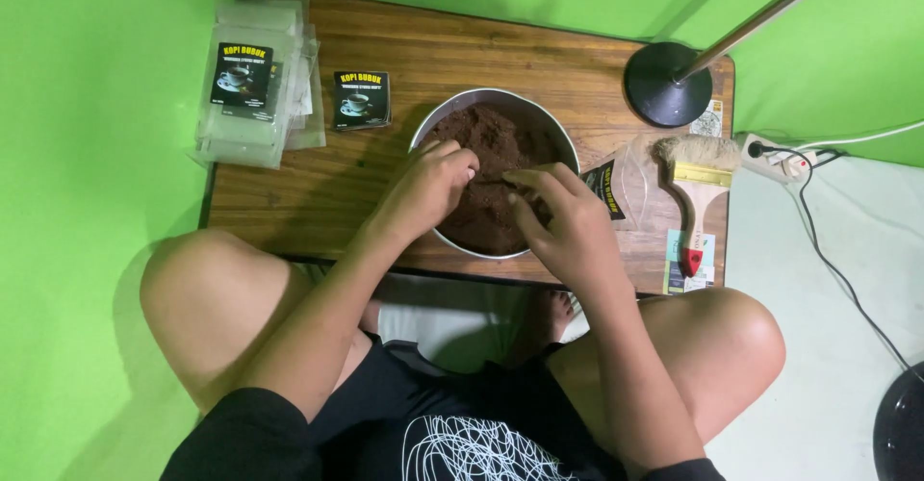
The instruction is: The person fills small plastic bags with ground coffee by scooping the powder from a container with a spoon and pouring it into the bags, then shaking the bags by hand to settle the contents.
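Green walls and floor surround a low brown wooden table point(462, 67). At its middle stands a round metal bowl point(435, 120) filled with dark brown powder point(500, 144). Over that powder, the left hand point(428, 188) has its fingers curled together, tips in the powder; the right hand point(568, 226) pinches a small clear packet with a black label point(616, 188) at the bowl's right rim. A wooden-handled brush point(698, 178) lies right of that, and a stack of clear labelled packets point(252, 82) sits far left.

top: black short-sleeved shirt point(452, 423) | print: white scribbled line pattern | legs: bare knees
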